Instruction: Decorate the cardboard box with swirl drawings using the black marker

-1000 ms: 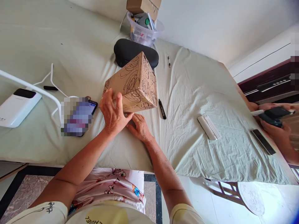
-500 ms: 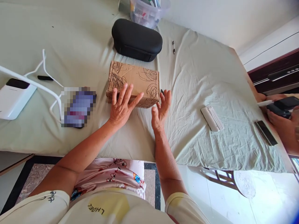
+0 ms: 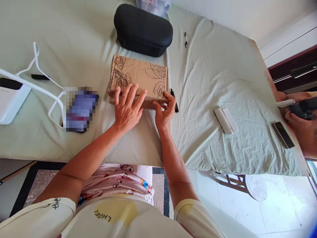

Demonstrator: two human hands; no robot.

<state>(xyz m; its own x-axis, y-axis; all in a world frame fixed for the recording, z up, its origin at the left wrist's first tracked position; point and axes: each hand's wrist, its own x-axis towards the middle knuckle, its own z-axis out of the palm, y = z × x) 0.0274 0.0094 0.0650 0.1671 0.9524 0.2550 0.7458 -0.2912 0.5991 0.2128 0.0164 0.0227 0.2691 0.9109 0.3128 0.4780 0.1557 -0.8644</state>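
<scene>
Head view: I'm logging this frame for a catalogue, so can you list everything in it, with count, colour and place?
box: 1, brown with black scribbles, flat on the sheet, centre
sheet: 1, pale green, covers the table
case: 1, black, behind the box
marker: 1, black, at the box's right end
pen: 1, dark, right of the case
tub: 1, clear, top edge
phone: 1, blurred, left of the box
power bank: 1, white, far left
cable: 1, white, far left
white bar: 1, right
black bar: 1, far right
other person's hand: 1, right edge, holds a dark device
left hand: flat on the box
right hand: fingers on the box's near right corner
</scene>
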